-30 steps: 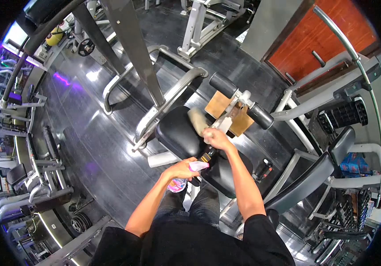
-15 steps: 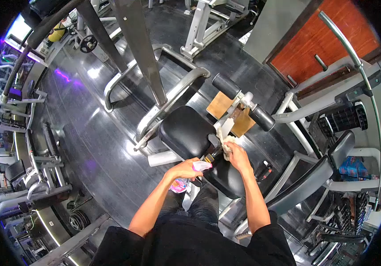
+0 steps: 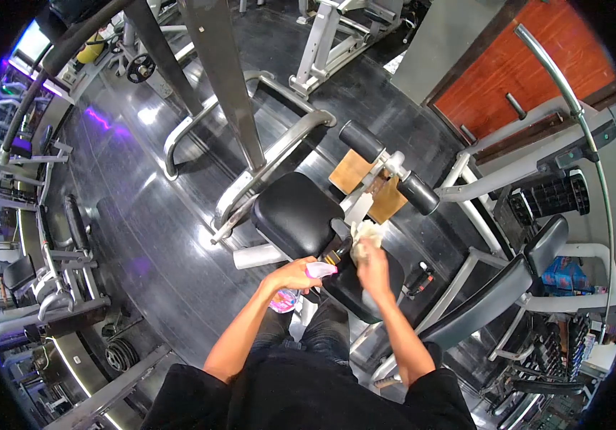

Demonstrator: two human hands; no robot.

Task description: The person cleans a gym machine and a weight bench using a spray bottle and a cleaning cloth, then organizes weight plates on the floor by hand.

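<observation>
My left hand (image 3: 294,275) is wrapped round a spray bottle (image 3: 283,301) with a pink and white trigger head and colourful contents or label low down. In my right hand (image 3: 372,269), somewhat blurred, is a crumpled cream cloth (image 3: 367,235). That cloth lies over the edge of a black padded seat (image 3: 381,287) on a gym machine. A second black pad (image 3: 297,215) sits just beyond the hands, with a dark lever bearing a yellow band (image 3: 334,256) between the two pads.
Foam leg rollers (image 3: 418,193) and a wooden plate (image 3: 355,170) lie ahead. A grey upright frame (image 3: 225,86) rises at front left. To the right stand a padded bench (image 3: 480,309) and a curved metal bar (image 3: 552,68). A small black and red item (image 3: 420,279) rests on the floor.
My right hand has shifted slightly left and down toward me, with the cloth now bunched higher and spread above the fingers. My left hand keeps its hold on the spray bottle.
</observation>
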